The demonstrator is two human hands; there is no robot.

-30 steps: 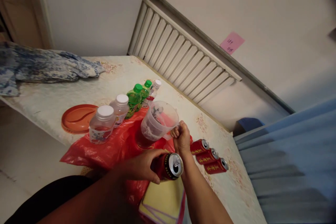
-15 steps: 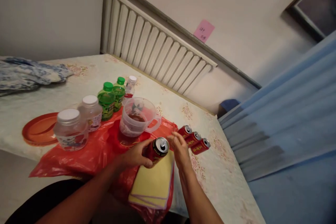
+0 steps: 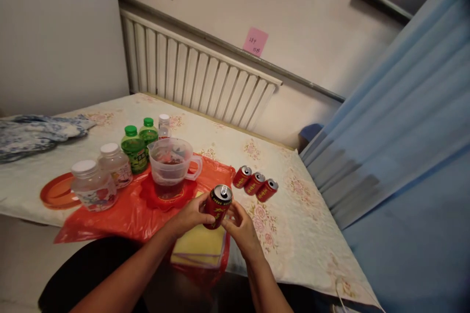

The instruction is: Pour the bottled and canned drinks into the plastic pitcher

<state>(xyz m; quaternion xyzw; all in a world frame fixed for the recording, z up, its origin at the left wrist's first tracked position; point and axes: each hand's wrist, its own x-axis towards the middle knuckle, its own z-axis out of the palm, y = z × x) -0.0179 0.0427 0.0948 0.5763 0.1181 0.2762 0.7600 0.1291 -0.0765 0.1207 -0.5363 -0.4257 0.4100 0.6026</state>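
An opened red can [image 3: 217, 208] is held upright above the yellow cloths [image 3: 200, 247]. My left hand [image 3: 193, 214] wraps its left side, with the thumb across the front. On the right side, my right hand [image 3: 240, 227] has its fingers closed against the same can. Behind the hands, a clear measuring jug [image 3: 171, 166] with dark liquid stands on a red scalloped tray [image 3: 147, 193]. Three more red cans [image 3: 255, 183] form a row to the right, with their tops open.
Two white-lidded jars [image 3: 93, 190], two green-capped bottles [image 3: 134, 151] and a small white-capped bottle [image 3: 164, 126] stand left of and behind the jug. A red plastic sheet [image 3: 110, 222] lies under them. An orange lid [image 3: 55, 190] and patterned fabric [image 3: 40, 132] are farther left.
My right hand has closed in on the can from its right side. The can is now more upright between both hands. The view has turned, shifting the table items leftward.
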